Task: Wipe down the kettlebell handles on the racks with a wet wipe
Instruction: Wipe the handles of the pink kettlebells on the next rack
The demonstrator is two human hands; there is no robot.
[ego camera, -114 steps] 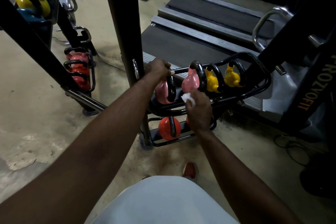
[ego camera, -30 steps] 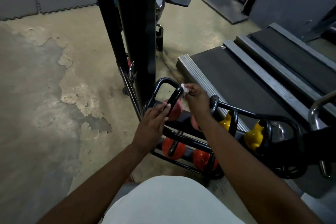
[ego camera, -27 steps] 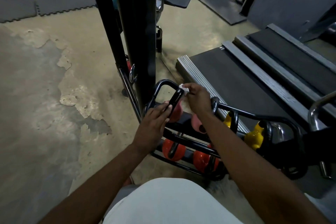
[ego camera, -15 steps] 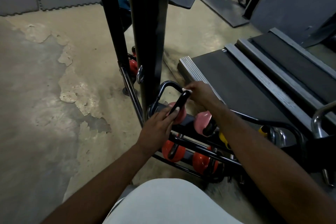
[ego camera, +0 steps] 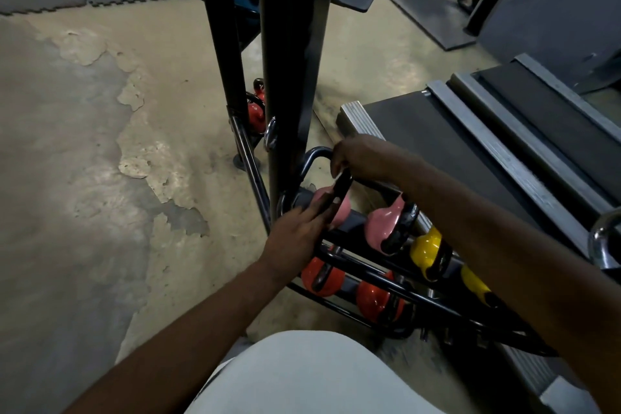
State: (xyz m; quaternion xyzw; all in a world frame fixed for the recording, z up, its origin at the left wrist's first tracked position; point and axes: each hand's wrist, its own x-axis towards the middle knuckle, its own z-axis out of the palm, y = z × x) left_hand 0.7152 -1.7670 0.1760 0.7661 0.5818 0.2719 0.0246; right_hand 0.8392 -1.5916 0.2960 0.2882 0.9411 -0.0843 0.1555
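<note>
A: What changed? We see the right hand (ego camera: 356, 155) has slid up over the crown of the handle (ego camera: 342, 185). A second ago it was pinching beside it.
B: Agreed. The left hand (ego camera: 295, 239) is unchanged: fingers straight, pressed flat on the first pink bell (ego camera: 342, 212) and the handle's lower leg, steadying it. The right fingers now curl over the handle top.
A: And the wipe? We had a white scrap showing before, none now. We judge it's under the right hand but can't confirm.
B: So we read this as the top of this handle being wiped, with the rest of the rack (ego camera: 369, 274) likely still to do.
A: Room next. The floor (ego camera: 84, 178) is wide open on the left. The treadmill (ego camera: 437, 131) edge sits close behind the right wrist.
B: The post (ego camera: 292, 60) stands just beside the handle, so leftward strokes are cramped. The next bell (ego camera: 383, 228) is near, under the right forearm.
</note>
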